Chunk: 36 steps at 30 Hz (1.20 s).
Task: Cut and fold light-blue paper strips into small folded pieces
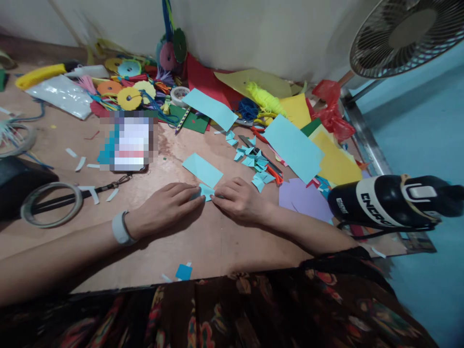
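A small piece of light blue paper [207, 193] lies on the table between my two hands, partly covered by fingers. My left hand [170, 205] presses its left end with fingers drawn together. From the other side, my right hand [239, 199] grips the right end with bent fingers. Just beyond the fingertips rests a flat light blue paper strip [203, 169]. Several small folded light blue paper pieces [258, 164] are heaped to the right, among a dark cutter [268, 158] and something orange-handled.
Larger light blue sheets [294, 147] lie behind the heap. A black bottle [380, 200] lies at the right, below a fan [413, 29]. Left are a phone [130, 142], a tape roll [52, 205] and paper scraps. Coloured craft discs [129, 98] and a pencil [183, 120] sit farther back.
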Tool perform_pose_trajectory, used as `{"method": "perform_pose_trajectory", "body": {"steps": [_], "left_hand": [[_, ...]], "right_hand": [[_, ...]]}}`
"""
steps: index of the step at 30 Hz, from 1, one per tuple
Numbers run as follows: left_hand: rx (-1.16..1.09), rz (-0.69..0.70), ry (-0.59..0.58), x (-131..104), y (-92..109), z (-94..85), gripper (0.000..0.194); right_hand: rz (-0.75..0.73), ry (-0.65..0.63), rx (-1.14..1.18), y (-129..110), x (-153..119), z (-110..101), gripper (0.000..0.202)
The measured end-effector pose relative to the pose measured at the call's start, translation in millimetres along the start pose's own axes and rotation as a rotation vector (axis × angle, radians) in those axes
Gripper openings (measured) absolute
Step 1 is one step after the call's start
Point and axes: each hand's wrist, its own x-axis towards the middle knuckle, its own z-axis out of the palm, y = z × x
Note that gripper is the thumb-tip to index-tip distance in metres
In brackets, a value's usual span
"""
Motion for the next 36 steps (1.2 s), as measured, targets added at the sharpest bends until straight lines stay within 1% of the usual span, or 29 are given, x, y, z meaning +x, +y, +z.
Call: {"method": "perform_pose_trajectory", "body": {"steps": [3, 6, 11, 14, 19, 22, 24, 26, 28, 30, 32, 36], "left_hand": [[0.006, 0.007, 0.010, 0.1, -0.2, 0.3, 0.026], [0.005, 0.007, -0.004, -1.1, -0.7, 1.5, 0.027], [-0.016, -0.007, -0.023, -2.3, -0.8, 2.8, 0.027], [-0.058, -0.018, -0.031, -2.3, -0.6, 3.0, 0.029], [-0.065, -0.008, -0.004, -2.4, -0.6, 3.5, 0.029], [-0.042, 0.019, -0.004, -2.0, -0.7, 3.2, 0.028], [-0.050, 0.013, -0.007, -1.5, -0.7, 2.6, 0.028], [-0.065, 0.001, -0.004, -1.0, -0.6, 1.9, 0.028], [-0.070, 0.003, 0.001, -0.8, -0.6, 1.2, 0.029], [-0.058, 0.014, -0.007, -1.0, -0.8, 0.9, 0.029], [-0.035, 0.024, -0.030, -1.8, -1.2, 1.1, 0.029], [-0.007, 0.023, -0.054, -3.7, -1.3, 2.3, 0.028]], "right_hand": [[0.005, -0.025, 0.019, 0.3, -0.5, 0.2, 0.017], [0.016, -0.054, 0.053, 0.6, -1.2, 0.2, 0.018], [0.013, -0.034, 0.054, 0.4, -2.3, 1.0, 0.017], [0.024, -0.039, 0.111, 1.8, -3.8, 2.5, 0.017], [0.109, -0.016, 0.237, 13.8, -5.8, -3.2, 0.022], [0.211, 0.037, 0.239, 21.1, -5.6, -12.6, 0.026], [0.255, 0.051, 0.224, 20.9, -5.8, -17.0, 0.031], [0.222, 0.015, 0.210, 15.7, -7.4, -17.5, 0.039], [0.155, -0.068, 0.180, 7.7, -10.8, -14.3, 0.053], [0.127, -0.143, 0.135, 0.5, -15.9, -9.4, 0.065], [0.141, -0.191, 0.100, -3.0, -21.7, -5.3, 0.071], [0.189, -0.242, 0.043, -0.8, -30.6, -3.1, 0.075]]}}
